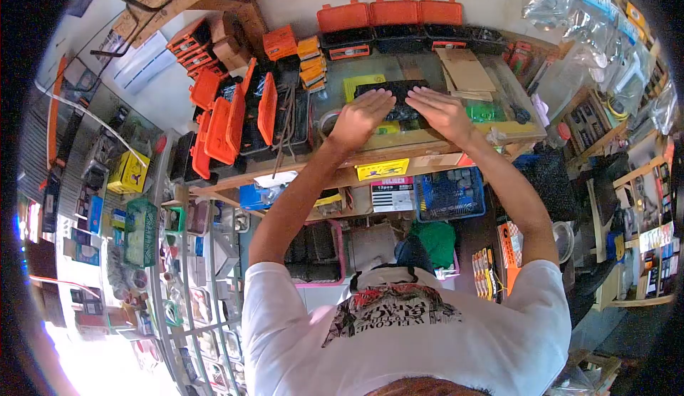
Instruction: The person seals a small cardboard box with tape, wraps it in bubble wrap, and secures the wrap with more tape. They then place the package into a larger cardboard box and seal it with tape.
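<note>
Left hand (365,116) and right hand (443,113), both open, lie on a black item (401,96) on the worktop (507,89), orange-lidded cases (224,129) at nine and twelve o'clock, cardboard (467,73) at two.

bare glass (420,66) lies beside the cardboard (467,72) (black boxes (399,39) stand behind).

Orange-lidded black boxes (406,36) behind

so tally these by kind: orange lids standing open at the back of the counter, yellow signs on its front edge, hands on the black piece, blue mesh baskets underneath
orange lids: 3
yellow sign: 1
left hand and right hand: 2
blue mesh basket: 1
total: 7
</note>
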`<state>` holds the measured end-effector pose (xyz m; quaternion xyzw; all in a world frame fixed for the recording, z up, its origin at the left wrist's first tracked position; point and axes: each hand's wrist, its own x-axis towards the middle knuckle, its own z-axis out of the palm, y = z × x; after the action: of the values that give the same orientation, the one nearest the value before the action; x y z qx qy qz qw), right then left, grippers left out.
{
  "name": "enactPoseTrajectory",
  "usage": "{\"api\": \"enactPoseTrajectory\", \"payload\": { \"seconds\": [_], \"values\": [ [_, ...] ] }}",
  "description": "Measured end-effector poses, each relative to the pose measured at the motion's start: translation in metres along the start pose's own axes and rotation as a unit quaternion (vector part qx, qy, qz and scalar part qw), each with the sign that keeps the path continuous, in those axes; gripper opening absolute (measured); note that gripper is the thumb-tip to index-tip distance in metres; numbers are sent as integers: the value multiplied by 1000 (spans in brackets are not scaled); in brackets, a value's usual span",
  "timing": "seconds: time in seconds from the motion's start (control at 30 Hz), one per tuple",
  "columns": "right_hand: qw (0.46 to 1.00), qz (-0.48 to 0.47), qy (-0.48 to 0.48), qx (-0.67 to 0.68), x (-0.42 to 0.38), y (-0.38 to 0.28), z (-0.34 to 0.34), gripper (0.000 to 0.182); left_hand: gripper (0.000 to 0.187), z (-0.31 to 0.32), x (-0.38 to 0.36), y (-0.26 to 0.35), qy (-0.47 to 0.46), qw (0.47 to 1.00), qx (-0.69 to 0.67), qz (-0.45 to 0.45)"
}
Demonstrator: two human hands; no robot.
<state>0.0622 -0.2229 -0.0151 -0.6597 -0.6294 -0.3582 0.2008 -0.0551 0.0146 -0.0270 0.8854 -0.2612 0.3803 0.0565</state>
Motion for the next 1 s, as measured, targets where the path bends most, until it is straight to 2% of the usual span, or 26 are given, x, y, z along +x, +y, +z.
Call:
{"api": "enactPoseTrajectory", "payload": {
  "seconds": [0.1, 0.2, 0.3, 0.33, 0.37, 0.47, 0.57, 0.77, 0.87, 0.9, 1.0],
  "values": [
    [1000, 8, 7, 10, 2, -3, 0, 35, 42, 4, -4, 2, 11, 1000, 19, -5],
    [1000, 15, -14, 3, 5, -6, -2, 34, 40, 0, -3, 12, 10, 998, 39, -49],
    [999, 30, -28, -5, 8, -12, -10, 33, 41, -44, 12, 57, 103, 962, -78, -240],
    [999, 42, -32, -6, 8, -14, -10, 32, 44, -45, 3, 60, 123, 949, -92, -277],
    [999, 49, -24, 2, 9, -14, -11, 31, 44, -46, -5, 62, 121, 954, -55, -270],
    [996, 83, -10, 33, 8, -17, -9, 26, 41, -48, -30, 66, 89, 962, 27, -257],
    [995, 97, -15, 32, 13, -18, -8, 25, 34, -41, -43, 68, 36, 945, 125, -299],
    [993, 107, -37, 24, 28, -22, -14, 42, 21, -26, -64, 52, -72, 936, 159, -307],
    [992, 113, -53, 23, 30, -21, -16, 48, 18, -47, -58, 68, 44, 938, 65, -337],
    [991, 117, -59, 24, 29, -21, -17, 50, 16, -55, -57, 80, 98, 923, -25, -372],
    [991, 114, -58, 34, 31, -21, -20, 52, 15, -77, -64, 120, 225, 818, -279, -451]
  ]
}}
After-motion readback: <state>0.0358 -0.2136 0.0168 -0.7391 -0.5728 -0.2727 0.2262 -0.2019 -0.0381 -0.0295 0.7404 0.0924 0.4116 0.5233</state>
